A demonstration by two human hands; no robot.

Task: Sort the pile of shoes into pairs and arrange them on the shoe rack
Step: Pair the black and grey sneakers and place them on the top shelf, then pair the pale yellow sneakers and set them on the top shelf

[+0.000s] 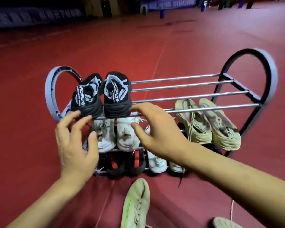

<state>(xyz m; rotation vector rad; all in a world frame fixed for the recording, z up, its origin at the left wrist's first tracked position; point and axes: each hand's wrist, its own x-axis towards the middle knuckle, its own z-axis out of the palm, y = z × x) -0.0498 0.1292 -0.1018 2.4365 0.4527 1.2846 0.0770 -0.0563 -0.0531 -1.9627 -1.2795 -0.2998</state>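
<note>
A three-tier shoe rack (187, 96) with chrome bars and grey heart-shaped ends stands on the red floor. Two black sneakers (117, 96) sit side by side, heels toward me, at the left of the top tier. My left hand (76, 142) hovers with spread fingers, fingertips at the left black sneaker's heel (87, 109). My right hand (155, 130) is spread just below the right one's heel. A white pair (122, 137) sits on the middle tier left, a beige pair (207, 124) on the right. On the bottom tier are black-and-red shoes (122, 163) and white shoes (156, 163).
A beige shoe with a neon green stripe (136, 204) lies on the floor in front of the rack, and part of another beige shoe (224, 223) shows at the bottom right. Blue barriers (168, 4) line the far side of the hall.
</note>
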